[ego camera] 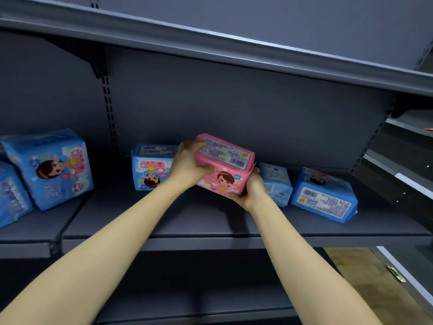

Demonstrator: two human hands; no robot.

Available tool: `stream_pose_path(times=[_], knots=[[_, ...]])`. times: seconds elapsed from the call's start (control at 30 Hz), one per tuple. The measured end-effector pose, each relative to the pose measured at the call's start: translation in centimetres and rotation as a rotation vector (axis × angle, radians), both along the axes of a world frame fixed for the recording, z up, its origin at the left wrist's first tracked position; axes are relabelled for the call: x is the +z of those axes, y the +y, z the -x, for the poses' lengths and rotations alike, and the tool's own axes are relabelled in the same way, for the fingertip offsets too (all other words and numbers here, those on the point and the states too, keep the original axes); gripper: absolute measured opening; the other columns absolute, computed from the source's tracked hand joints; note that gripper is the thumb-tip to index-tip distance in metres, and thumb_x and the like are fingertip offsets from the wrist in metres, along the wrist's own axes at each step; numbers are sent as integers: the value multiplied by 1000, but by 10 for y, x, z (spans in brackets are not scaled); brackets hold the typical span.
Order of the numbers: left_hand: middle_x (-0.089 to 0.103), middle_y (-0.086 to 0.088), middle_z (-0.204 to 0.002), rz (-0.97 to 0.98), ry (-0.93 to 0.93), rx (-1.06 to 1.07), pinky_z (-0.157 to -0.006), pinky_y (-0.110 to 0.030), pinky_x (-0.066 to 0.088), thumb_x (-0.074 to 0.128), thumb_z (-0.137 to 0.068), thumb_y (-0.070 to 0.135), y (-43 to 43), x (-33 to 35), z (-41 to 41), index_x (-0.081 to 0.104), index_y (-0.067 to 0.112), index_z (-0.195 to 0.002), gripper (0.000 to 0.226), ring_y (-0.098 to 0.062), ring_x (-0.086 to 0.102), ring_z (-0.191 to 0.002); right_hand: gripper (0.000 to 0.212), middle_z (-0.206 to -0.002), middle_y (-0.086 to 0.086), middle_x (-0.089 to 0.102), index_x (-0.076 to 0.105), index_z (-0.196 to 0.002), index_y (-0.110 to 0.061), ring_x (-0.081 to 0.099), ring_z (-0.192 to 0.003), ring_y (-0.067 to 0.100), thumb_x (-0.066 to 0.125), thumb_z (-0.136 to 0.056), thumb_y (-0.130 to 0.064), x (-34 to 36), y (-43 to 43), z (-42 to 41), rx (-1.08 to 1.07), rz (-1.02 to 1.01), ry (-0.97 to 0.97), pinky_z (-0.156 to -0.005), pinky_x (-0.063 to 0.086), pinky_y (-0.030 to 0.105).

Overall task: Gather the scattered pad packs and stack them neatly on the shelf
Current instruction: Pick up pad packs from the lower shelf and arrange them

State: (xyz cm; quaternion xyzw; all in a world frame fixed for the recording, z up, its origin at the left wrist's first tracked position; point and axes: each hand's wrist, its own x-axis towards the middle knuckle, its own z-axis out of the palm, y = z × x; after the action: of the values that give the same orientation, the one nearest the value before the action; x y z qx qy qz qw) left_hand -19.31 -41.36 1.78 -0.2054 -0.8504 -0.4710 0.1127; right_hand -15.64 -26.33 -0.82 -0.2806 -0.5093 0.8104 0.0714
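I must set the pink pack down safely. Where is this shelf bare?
Bare shelf runs along the front edge, under the pink pack. Another gap: between the tilted blue pack and the upside-down blue pack. Crowded: small blue pack and flat blue pack, beside the right hand.

Brown floor point(351, 277) shows beside neighbouring grey racks point(398, 165).

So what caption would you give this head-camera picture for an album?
Left hand and right hand hold a pink pad pack over the grey shelf, blue packs scattered either side.
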Motion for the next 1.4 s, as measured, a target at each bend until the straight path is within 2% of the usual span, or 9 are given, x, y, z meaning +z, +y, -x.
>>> stream_pose_path(times=[0.07, 0.17, 0.3, 0.43, 0.57, 0.8, 1.0, 1.23, 1.4], knots=[[36, -13, -135, 8, 18, 15, -96, -15, 28, 78, -71, 15, 1, -2, -5, 48, 14, -134, 70, -22, 40, -125, 36, -114, 9, 61, 54, -110, -19, 64, -97, 27, 25, -97, -36, 3, -4, -4, -74, -119, 62, -56, 57, 38], [36, -13, -136, 25, -4, 40, -101, -21, 30, 76, -74, 17, -1, -6, -15, 47, 15, -134, 67, -24, 37, -128, 25, -117, 7, 59, 46, -112, -24, 60, -104, 28, 26, -99, -25, 8, -11, -15, -97, -314, 147, -81, 54, 51], [35, -13, -138, 25, -7, 72, -101, -27, 34, 77, -73, 23, -4, -9, -29, 48, 18, -134, 68, -26, 41, -125, 37, -129, 5, 50, 41, -134, -27, 49, -118, 23, 35, -98, -20, 7, -19, -35, -116, -701, 234, -103, 41, 46], [39, -12, -134, 6, 18, 71, -99, -27, 35, 77, -73, 25, -8, -1, -47, 50, 20, -131, 64, -27, 44, -122, 78, -137, 5, 27, 25, -145, -27, 43, -111, 16, 67, -80, -22, 2, -31, -66, 20, -1112, 245, -97, 43, 33], [40, -11, -132, 60, 40, 52, -92, -24, 35, 74, -76, 25, -22, 6, -66, 51, 20, -130, 58, -27, 46, -118, 74, -140, 9, 20, 31, -142, -27, 51, -107, 31, 71, -80, -25, 5, -46, -82, 37, -1409, 92, -87, 48, 36], [33, -11, -137, 199, -21, 108, -96, -30, 37, 73, -77, 22, -64, 2, -93, 46, 21, -133, 62, -31, 47, -117, 61, -129, 13, 33, 39, -137, -19, 41, -113, 28, 68, -83, -22, 12, -88, -97, 72, -1526, 98, -82, 40, 28], [32, -15, -135, 329, -71, 208, -88, -32, 41, 71, -80, 22, -105, 5, -103, 39, 16, -137, 66, -33, 53, -107, 54, -127, 14, 33, 42, -133, -16, 41, -113, 30, 65, -85, -21, 23, -134, -90, 203, -1593, 76, -73, 39, 29], [38, -16, -131, 398, -124, 376, -91, -36, 41, 75, -75, 27, -171, 12, -106, 41, 16, -135, 70, -33, 50, -112, 57, -130, 17, 34, 46, -130, -14, 45, -115, 35, 70, -79, -20, 27, -197, -70, 391, -1478, 175, -97, 44, 38], [38, -15, -128, 381, -167, 567, -86, -33, 41, 75, -74, 25, -221, 16, -116, 43, 16, -134, 68, -32, 52, -106, 54, -126, 15, 35, 48, -124, -13, 46, -112, 35, 72, -77, -20, 28, -250, -56, 552, -1443, 286, -93, 46, 39]])
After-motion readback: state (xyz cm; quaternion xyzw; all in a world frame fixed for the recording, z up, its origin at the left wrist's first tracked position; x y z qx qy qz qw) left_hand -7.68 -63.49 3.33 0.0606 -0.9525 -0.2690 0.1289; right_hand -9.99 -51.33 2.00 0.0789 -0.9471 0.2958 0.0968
